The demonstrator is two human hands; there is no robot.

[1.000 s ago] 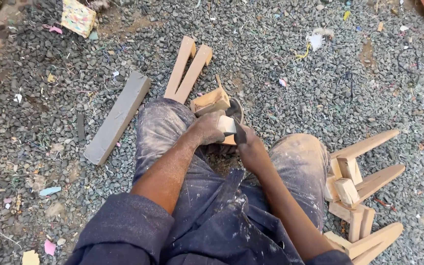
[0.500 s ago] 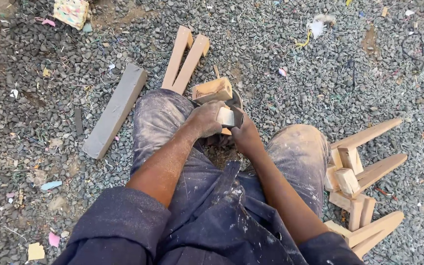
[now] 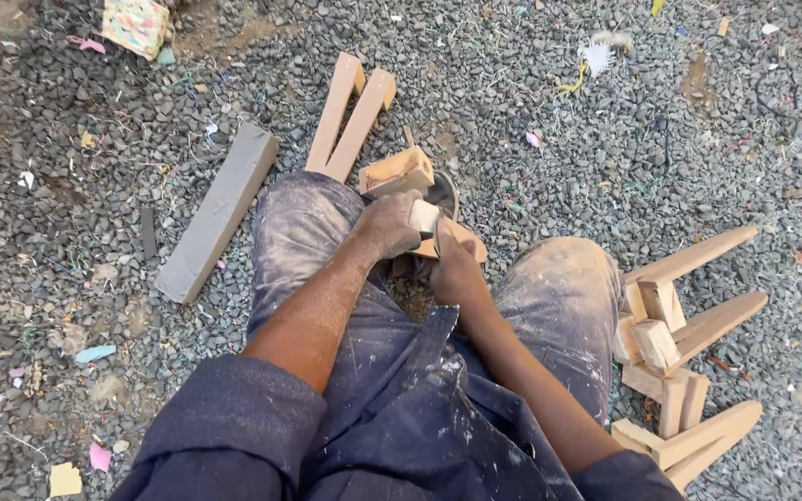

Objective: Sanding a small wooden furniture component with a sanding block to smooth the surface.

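I see my left hand (image 3: 390, 225) gripping a small wood block (image 3: 425, 216) and my right hand (image 3: 455, 269) clasping a wood piece (image 3: 464, 238), still mid-work, with assembled wooden frames (image 3: 679, 353) lying finished on the gravel (image 3: 559, 139).

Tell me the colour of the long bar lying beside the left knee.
Grey bar, clearest in the head view.

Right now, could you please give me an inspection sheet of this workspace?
Surface: grey gravel ground, dusty, scattered with scraps.
Job's things: small wooden block and a wood piece under it, held between the knees.
Clutter: grey bar; joined pair of wood strips; wooden block assembly; pile of wooden leg pieces; patterned block; paper bits.
Grippers: left hand wraps its fingers on the small wooden block; right hand presses against the wood piece.
Cables: thin dark wire loop on the gravel.
Surroundings: dusty trousers, dark jacket; nobody else seen.
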